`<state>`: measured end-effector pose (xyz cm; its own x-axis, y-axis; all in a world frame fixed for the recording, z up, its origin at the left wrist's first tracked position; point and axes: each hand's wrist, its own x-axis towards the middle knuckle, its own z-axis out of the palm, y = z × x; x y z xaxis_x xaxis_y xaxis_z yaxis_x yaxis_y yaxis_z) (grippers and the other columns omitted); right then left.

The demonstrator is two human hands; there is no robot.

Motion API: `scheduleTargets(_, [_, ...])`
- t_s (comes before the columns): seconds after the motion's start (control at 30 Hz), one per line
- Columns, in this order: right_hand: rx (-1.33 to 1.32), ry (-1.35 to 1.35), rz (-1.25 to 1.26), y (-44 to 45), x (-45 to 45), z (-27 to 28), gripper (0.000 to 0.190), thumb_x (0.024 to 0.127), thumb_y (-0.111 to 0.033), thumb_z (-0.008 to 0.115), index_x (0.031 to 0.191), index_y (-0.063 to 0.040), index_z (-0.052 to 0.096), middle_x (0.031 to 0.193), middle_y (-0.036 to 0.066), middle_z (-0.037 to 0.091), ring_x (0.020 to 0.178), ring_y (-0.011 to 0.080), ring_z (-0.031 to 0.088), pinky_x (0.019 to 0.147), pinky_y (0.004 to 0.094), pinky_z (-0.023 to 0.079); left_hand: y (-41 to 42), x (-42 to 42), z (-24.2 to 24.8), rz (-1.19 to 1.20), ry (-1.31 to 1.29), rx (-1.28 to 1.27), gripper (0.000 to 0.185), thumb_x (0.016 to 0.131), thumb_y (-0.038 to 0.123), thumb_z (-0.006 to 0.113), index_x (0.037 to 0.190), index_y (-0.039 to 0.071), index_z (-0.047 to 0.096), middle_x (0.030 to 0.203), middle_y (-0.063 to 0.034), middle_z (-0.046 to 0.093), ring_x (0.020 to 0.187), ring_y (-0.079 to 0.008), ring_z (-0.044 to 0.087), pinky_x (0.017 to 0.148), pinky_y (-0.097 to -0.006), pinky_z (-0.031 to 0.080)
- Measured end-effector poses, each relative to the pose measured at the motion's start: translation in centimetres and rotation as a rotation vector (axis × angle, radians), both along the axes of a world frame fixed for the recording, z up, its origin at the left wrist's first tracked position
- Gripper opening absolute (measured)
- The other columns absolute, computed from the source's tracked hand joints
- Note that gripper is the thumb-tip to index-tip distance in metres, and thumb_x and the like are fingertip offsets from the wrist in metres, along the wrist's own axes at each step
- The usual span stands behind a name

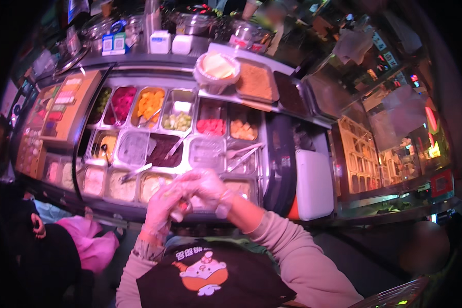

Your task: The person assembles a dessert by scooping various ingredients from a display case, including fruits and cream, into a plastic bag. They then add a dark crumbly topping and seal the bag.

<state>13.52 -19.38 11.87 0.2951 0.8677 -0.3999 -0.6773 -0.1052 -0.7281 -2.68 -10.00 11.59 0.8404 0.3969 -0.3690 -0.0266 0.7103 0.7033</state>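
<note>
My left hand (pixel 163 208), in a clear thin glove, is curled around a small pale item (pixel 177 214) with a bit of red showing. My right hand (pixel 204 186), also gloved, meets it from the right, its fingertips touching the same item or my left fingers; which one I cannot tell. Both hands are above the front row of pans with pale, creamy filling (pixel 153 185). Behind them are a pan of dark purple filling (pixel 161 154) with a spatula and a clear-lidded container (pixel 207 152). Farther back stand pans of diced yellow fruit (pixel 150 104) and diced red fruit (pixel 211 126).
A lidded tub (pixel 216 73) and a tray of brown crumbs (pixel 256 82) stand at the back. A white lidded box (pixel 314 184) is to the right. Boxed sweets (pixel 65 104) lie at the left, and a person in black (pixel 46 265) is at the lower left.
</note>
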Motion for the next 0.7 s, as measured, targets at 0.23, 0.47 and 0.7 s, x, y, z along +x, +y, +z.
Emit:
scheduleTargets(0.23, [0.054,0.034,0.154,-0.9,2.4,2.2,0.029,0.091,-0.001,0.067,0.119,0.009,0.068,0.102,0.012,0.074,0.081,0.0134,0.070,0.075,0.0234,0.056,0.2,0.6,-0.8,-0.071,-0.100,-0.037,0.028,0.099,0.018,0.070,0.121,0.000,0.067,0.104,-0.0037,0.070,0.085,-0.0076,0.065,0.072,-0.0201,0.051])
scheduleTargets(0.47, [0.090,-0.293,0.263,-0.6,0.3,3.1,0.040,0.092,-0.012,0.076,0.127,0.005,0.067,0.112,0.007,0.071,0.098,0.0118,0.064,0.091,0.0273,0.051,0.7,-1.2,-1.6,0.030,-0.129,-0.217,0.032,0.100,0.023,0.071,0.123,0.002,0.066,0.105,-0.0049,0.070,0.090,-0.0103,0.068,0.074,-0.0235,0.056])
scheduleTargets(0.7, [0.117,-0.201,0.208,0.2,-1.2,0.0,0.040,0.084,0.003,0.073,0.123,0.004,0.067,0.110,0.009,0.070,0.103,0.0163,0.066,0.095,0.0310,0.053,2.3,-2.4,-2.5,0.048,-0.128,-0.382,0.049,0.107,0.043,0.057,0.127,-0.001,0.062,0.110,-0.0092,0.071,0.088,-0.0136,0.070,0.073,-0.0249,0.057])
